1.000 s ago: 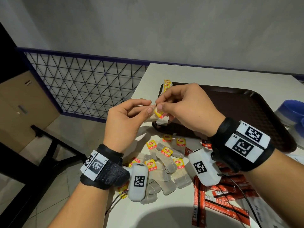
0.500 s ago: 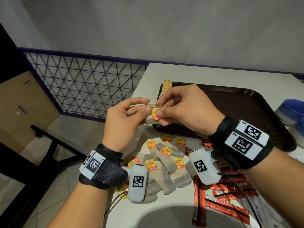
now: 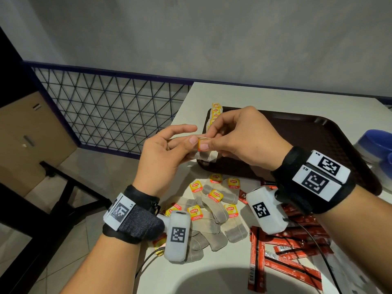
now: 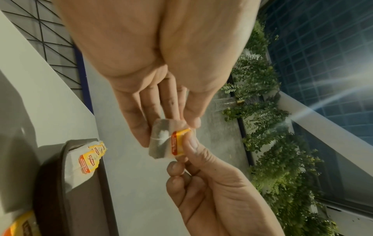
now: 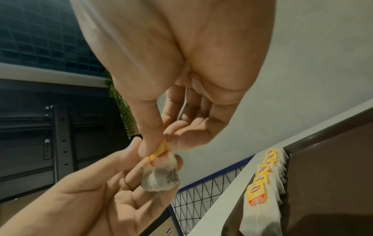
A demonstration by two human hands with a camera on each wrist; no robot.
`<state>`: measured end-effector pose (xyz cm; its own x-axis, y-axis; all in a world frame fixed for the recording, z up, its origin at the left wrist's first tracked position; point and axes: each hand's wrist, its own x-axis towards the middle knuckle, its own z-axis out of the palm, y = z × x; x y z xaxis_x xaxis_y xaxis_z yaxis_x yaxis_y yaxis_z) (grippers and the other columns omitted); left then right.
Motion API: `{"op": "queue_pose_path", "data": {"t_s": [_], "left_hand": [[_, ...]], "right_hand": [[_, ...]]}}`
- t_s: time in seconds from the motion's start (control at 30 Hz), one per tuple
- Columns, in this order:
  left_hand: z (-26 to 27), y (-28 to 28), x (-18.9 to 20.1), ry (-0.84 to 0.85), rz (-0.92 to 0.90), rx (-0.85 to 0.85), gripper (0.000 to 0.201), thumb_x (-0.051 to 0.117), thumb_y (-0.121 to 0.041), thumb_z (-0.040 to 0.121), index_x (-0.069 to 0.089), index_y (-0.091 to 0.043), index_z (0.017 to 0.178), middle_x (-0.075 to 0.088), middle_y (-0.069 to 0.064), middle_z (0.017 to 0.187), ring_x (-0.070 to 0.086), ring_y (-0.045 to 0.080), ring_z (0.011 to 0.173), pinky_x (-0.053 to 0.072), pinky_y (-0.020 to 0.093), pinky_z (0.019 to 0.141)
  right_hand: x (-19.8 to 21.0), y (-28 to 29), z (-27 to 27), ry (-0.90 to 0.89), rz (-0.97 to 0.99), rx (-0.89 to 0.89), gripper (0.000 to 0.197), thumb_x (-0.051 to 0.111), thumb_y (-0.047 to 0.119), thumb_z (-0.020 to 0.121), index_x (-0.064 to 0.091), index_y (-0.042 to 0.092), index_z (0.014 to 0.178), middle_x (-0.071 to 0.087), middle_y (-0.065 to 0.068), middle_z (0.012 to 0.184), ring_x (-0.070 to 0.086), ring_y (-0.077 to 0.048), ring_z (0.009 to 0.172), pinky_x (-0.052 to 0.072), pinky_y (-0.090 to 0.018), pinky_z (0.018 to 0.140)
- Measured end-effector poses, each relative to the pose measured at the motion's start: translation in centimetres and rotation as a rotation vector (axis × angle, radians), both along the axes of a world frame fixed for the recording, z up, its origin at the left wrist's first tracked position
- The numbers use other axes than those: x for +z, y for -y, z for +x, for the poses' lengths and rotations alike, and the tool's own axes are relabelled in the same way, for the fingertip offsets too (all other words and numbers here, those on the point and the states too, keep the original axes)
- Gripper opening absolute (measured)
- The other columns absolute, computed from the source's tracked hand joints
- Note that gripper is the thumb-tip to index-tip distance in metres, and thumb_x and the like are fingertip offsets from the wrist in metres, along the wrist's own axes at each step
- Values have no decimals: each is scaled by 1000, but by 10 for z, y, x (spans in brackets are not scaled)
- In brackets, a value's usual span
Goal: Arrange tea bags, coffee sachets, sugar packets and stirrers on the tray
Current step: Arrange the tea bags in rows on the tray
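Note:
Both hands hold one tea bag [image 3: 204, 152] in the air over the near left corner of the dark brown tray [image 3: 314, 132]. My right hand [image 3: 206, 145] pinches its yellow and red tag [image 4: 178, 143] between thumb and forefinger. My left hand [image 3: 191, 142] holds the paper pouch [image 5: 161, 175] with thumb and fingers. A row of tea bags [image 3: 215, 112] lies overlapped along the tray's left edge. A loose pile of tea bags [image 3: 214, 211] lies on the white table [image 3: 254, 94] below my hands. Red coffee sachets [image 3: 286, 257] lie at the near right.
A blue bowl [image 3: 379, 145] sits right of the tray. The table's left edge drops to a tiled floor beside a blue wire-mesh railing [image 3: 110, 109]. A brown cabinet [image 3: 27, 143] stands at far left. Most of the tray's floor is bare.
The hands have shifted slightly. The tag has turned edge-on between the fingertips, and the left forefinger has lifted straighter.

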<state>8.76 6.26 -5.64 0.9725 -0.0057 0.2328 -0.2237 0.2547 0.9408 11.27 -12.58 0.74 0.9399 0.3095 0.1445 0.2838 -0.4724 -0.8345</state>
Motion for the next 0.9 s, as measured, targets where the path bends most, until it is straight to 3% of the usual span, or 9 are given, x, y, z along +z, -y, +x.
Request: {"op": "queue_pose_path", "data": {"t_s": [0.07, 0.13, 0.3, 0.43, 0.53, 0.63, 0.77, 0.9], "left_hand": [[0, 0, -2, -14, 14, -48, 34, 79, -14, 85, 67, -10, 117, 79, 13, 104, 76, 25, 91, 61, 37, 83], [0, 2, -4, -22, 23, -72, 37, 82, -7, 81, 68, -9, 115, 77, 10, 101, 75, 23, 92, 62, 36, 83], [0, 2, -6, -10, 42, -80, 42, 78, -1, 74, 67, -5, 114, 77, 15, 95, 74, 26, 90, 61, 35, 86], [2, 1, -10, 10, 104, -56, 43, 80, 11, 75, 67, -1, 114, 76, 24, 102, 74, 35, 99, 59, 35, 91], [2, 1, -10, -3, 116, -63, 44, 78, 17, 74, 67, -2, 112, 78, 15, 98, 76, 27, 93, 60, 29, 86], [0, 2, -10, -22, 114, -77, 46, 76, 21, 73, 67, 0, 112, 76, 3, 92, 75, 17, 83, 59, 22, 79], [1, 3, -11, -6, 122, -65, 43, 79, 15, 73, 69, 0, 112, 74, 13, 100, 73, 20, 87, 59, 24, 84], [-2, 6, -8, -10, 83, -76, 34, 77, -10, 78, 72, 3, 109, 76, 17, 100, 72, 26, 93, 60, 36, 91]], "right_hand": [[1, 3, 2, -7, -5, -19, 21, 94, 27, 74, 79, 15, 81, 76, -6, 76, 65, -12, 63, 56, -25, 60], [2, 6, 4, -33, 16, -33, 20, 93, 26, 74, 79, 14, 81, 78, -5, 79, 66, -9, 68, 55, -24, 63], [2, 7, 4, -189, 209, -8, 21, 87, 5, 79, 76, 1, 97, 75, -24, 86, 68, -14, 66, 51, -18, 53], [1, 8, 2, -179, 182, 15, 13, 84, 8, 83, 80, 5, 94, 78, -11, 84, 69, -7, 65, 53, -17, 55], [0, 7, 2, -158, 144, 13, 12, 86, 15, 82, 81, 9, 91, 78, -14, 92, 69, -13, 73, 55, -21, 61], [0, 6, 2, -163, 173, 7, 11, 86, 14, 82, 81, 8, 90, 78, -14, 91, 69, -12, 71, 54, -20, 59], [0, 6, 2, -146, 159, 34, 17, 87, 11, 80, 81, 4, 94, 78, -15, 88, 67, -13, 72, 56, -21, 65], [1, 7, 1, -130, 173, 53, 21, 86, 7, 80, 78, 2, 99, 74, -27, 93, 65, -21, 76, 57, -22, 69]]}}
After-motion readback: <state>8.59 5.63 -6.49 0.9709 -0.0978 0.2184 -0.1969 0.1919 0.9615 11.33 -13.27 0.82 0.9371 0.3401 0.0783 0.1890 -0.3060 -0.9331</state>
